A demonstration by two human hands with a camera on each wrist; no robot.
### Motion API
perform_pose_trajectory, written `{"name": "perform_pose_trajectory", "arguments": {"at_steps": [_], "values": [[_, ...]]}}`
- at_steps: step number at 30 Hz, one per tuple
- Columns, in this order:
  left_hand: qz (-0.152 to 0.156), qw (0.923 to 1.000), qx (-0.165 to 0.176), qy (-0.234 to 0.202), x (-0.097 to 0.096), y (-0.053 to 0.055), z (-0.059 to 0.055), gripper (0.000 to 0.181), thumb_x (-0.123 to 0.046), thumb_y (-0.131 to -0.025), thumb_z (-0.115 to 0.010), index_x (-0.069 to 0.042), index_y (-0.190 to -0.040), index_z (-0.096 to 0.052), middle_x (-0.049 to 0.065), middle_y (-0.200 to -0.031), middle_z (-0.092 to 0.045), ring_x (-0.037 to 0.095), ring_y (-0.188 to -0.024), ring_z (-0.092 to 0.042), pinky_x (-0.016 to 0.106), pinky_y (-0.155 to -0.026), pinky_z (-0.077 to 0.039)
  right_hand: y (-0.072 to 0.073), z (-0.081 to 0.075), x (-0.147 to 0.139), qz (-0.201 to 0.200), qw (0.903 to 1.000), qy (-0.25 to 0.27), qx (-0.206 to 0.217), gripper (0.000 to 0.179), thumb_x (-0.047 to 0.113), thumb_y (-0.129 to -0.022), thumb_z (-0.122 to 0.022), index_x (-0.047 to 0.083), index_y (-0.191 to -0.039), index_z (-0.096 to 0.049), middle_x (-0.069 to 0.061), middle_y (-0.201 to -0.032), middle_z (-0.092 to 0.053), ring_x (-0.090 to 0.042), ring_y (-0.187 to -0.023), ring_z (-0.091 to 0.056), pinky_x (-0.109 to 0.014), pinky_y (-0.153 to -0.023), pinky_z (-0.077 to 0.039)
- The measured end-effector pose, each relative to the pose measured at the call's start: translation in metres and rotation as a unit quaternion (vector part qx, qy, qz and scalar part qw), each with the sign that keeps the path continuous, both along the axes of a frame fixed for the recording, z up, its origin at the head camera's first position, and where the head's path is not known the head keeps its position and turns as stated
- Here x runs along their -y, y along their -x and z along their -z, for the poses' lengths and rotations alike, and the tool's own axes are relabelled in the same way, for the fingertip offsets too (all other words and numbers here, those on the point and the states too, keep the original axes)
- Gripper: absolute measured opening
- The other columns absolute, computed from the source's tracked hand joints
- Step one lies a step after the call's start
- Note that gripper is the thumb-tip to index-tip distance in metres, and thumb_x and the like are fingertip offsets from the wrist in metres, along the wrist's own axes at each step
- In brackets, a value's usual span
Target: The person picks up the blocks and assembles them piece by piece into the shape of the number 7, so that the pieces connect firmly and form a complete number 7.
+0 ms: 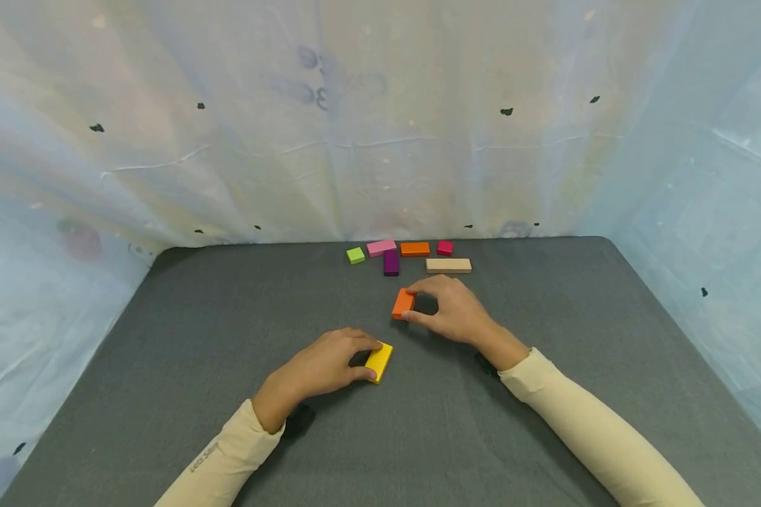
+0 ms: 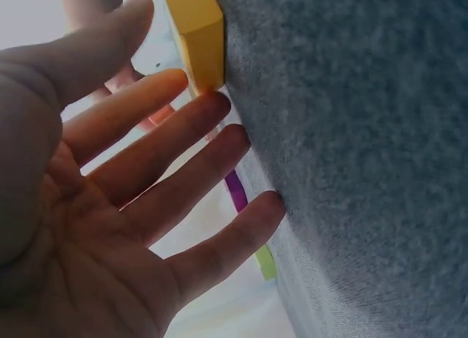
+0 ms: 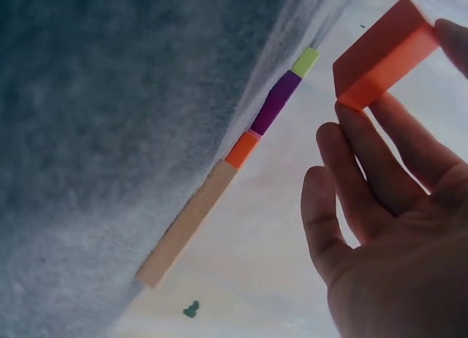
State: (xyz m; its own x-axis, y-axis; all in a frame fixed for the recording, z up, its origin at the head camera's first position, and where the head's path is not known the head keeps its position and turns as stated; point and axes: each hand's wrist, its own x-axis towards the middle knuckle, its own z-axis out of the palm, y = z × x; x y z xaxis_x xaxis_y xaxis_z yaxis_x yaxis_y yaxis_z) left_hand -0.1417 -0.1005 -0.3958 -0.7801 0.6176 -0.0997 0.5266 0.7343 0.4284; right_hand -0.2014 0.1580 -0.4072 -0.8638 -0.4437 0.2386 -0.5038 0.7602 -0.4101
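Observation:
My left hand pinches a yellow block by its two ends, thumb near and fingertips far. In the left wrist view the yellow block is right at the grey cloth, with the other fingers spread below it. Farther forward, my right hand holds an orange block between thumb and fingers. The right wrist view shows this orange block raised off the cloth, its remaining fingers loosely extended.
Toward the back of the grey cloth table lie a lime block, pink block, purple block, second orange block, red block and long tan block. Pale sheeting hangs behind.

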Motion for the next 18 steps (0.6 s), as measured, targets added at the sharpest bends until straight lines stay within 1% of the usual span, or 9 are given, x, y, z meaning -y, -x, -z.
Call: {"name": "perform_pose_trajectory", "arguments": {"at_steps": [3, 7, 12, 18], "values": [[0.004, 1.0, 0.002, -0.002, 0.001, 0.0, 0.0, 0.045, -0.031, -0.089, -0.075, -0.014, -0.131, -0.067, 0.003, -0.132, -0.065, 0.023, -0.124, -0.06, 0.047, -0.107, -0.047, -0.003, 0.0, 0.004, -0.01, 0.9999, -0.006, -0.007, 0.051, 0.053, -0.087, -0.072, 0.02, -0.125, -0.07, -0.001, -0.126, -0.069, -0.025, -0.122, -0.061, -0.05, -0.106, -0.046], [0.005, 1.0, 0.0, -0.001, 0.002, 0.001, 0.001, 0.041, -0.029, -0.09, -0.074, -0.015, -0.128, -0.068, 0.003, -0.132, -0.065, 0.024, -0.125, -0.059, 0.048, -0.106, -0.047, -0.007, 0.0, 0.007, -0.018, 0.9997, -0.014, -0.005, 0.052, 0.054, -0.087, -0.072, 0.02, -0.126, -0.07, 0.0, -0.126, -0.069, -0.024, -0.121, -0.061, -0.05, -0.106, -0.046], [0.0, 0.9999, -0.013, -0.001, 0.002, 0.001, 0.003, 0.04, -0.03, -0.089, -0.076, -0.016, -0.126, -0.07, 0.002, -0.131, -0.066, 0.023, -0.125, -0.06, 0.048, -0.106, -0.047, -0.009, -0.003, 0.01, -0.023, 0.9995, -0.018, -0.011, 0.051, 0.052, -0.086, -0.073, 0.02, -0.126, -0.07, 0.0, -0.125, -0.07, -0.024, -0.12, -0.062, -0.053, -0.107, -0.044], [-0.006, 0.9997, -0.023, -0.008, 0.003, 0.0, 0.001, 0.04, -0.03, -0.087, -0.077, -0.016, -0.123, -0.071, 0.002, -0.13, -0.067, 0.024, -0.123, -0.061, 0.048, -0.104, -0.048, -0.009, -0.005, 0.014, -0.03, 0.9987, -0.037, -0.013, 0.054, 0.055, -0.085, -0.072, 0.019, -0.125, -0.07, 0.0, -0.125, -0.07, -0.023, -0.12, -0.062, -0.054, -0.106, -0.045]]}}
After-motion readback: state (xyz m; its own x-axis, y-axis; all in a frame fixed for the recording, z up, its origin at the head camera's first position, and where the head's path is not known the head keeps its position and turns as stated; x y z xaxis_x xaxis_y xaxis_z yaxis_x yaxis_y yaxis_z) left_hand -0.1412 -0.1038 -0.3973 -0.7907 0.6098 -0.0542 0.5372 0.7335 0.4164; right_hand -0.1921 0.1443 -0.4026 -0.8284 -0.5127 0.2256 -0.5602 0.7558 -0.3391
